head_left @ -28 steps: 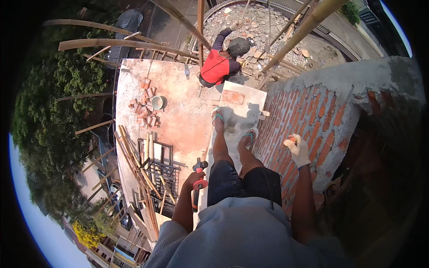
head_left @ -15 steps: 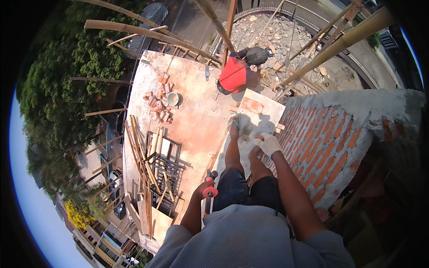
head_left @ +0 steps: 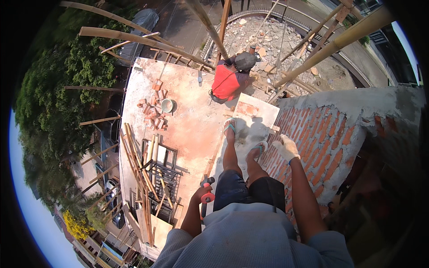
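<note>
My left hand [head_left: 199, 193] is closed around a black tool with a red round part [head_left: 207, 198], held beside my left thigh; its exact kind is unclear. My right hand [head_left: 287, 148], in a pale work glove, reaches out in front of the brick wall [head_left: 313, 143]. Its fingers are apart and nothing shows in them. Whether the glove touches the wall, I cannot tell. Below, my sandalled feet stand on a grey ledge. Just ahead of them lies a pale board [head_left: 257, 110] with a reddish patch.
A person in a red shirt [head_left: 225, 82] crouches ahead, beside bamboo poles [head_left: 337, 42] and rubble [head_left: 272, 38]. On the platform to the left lie loose bricks [head_left: 154, 111], a bucket [head_left: 167, 106], wooden poles [head_left: 134, 156] and black metal frames [head_left: 172, 172]. Trees and a street show beyond the edge.
My gloved right hand has moved right, toward the wall, and its fingers have spread. My right foot has come forward into view. The crouching person's arm now extends toward the rubble.
</note>
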Action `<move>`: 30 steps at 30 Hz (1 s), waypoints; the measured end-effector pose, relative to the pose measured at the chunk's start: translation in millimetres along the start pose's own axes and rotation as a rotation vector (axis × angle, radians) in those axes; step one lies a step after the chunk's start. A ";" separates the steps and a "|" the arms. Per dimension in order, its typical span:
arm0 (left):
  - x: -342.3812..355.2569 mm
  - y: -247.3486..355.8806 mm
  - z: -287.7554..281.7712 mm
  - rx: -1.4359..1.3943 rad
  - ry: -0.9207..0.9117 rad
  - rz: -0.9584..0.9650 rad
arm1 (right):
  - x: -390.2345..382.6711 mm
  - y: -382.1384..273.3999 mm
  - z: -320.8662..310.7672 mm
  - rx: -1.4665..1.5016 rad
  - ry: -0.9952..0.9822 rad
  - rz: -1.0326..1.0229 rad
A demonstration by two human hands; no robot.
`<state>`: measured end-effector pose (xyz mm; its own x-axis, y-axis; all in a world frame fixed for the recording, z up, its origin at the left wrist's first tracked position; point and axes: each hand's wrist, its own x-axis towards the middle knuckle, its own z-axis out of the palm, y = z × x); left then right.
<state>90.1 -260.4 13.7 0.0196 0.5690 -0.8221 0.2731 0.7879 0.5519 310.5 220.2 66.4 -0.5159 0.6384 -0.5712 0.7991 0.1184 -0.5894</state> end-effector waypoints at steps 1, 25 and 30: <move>1.9 -2.8 -0.1 0.017 -0.003 0.023 | -17.2 12.4 -7.2 0.154 0.052 0.078; 38.9 39.5 -68.5 0.375 -0.076 0.144 | -18.4 80.6 -290.2 0.183 1.316 0.539; 25.9 43.3 -55.5 0.297 -0.113 0.080 | -16.3 91.3 -294.4 0.145 1.322 0.546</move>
<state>49.1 -198.5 24.1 0.1545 0.5833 -0.7974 0.5350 0.6292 0.5639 482.7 444.5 190.1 0.5630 0.8124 0.1520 0.7205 -0.3923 -0.5718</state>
